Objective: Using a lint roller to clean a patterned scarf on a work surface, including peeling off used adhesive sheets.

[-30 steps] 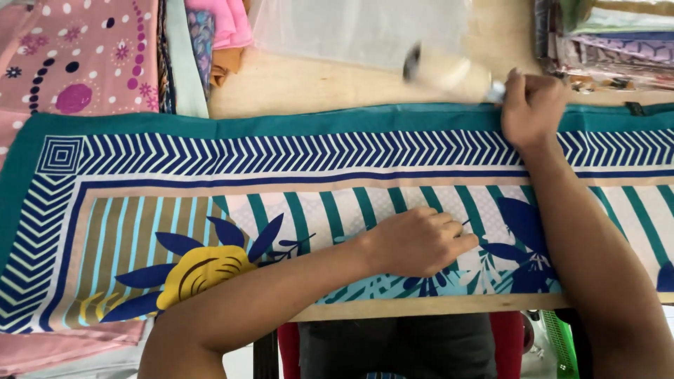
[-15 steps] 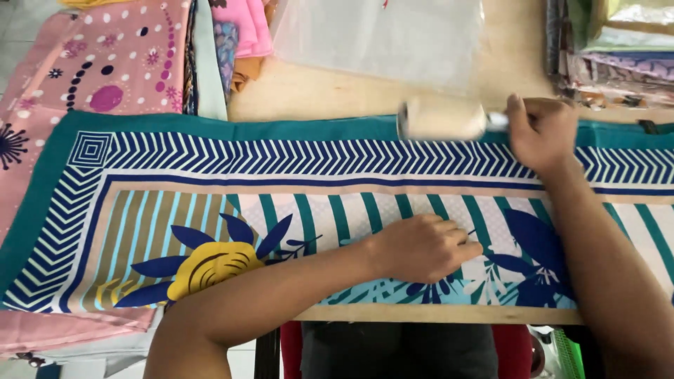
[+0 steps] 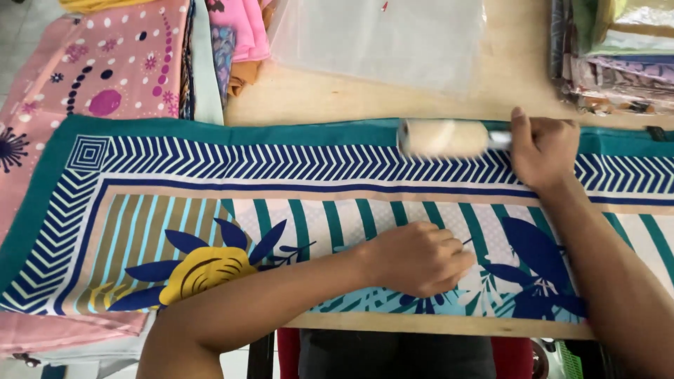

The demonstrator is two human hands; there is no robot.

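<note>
While the left hand (image 3: 420, 257) is pressed curled on the scarf (image 3: 281, 203), a lint roller (image 3: 444, 137) is gripped by the right hand (image 3: 542, 149) nr the far edge.

Left hand (image 3: 420, 258) pressed flat, right hand (image 3: 542, 149) gripping

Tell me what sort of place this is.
Probably a textile or scarf packing workbench: a printed scarf spread on a wooden table, stacks of folded fabrics, a clear plastic bag, and a lint roller.
</note>
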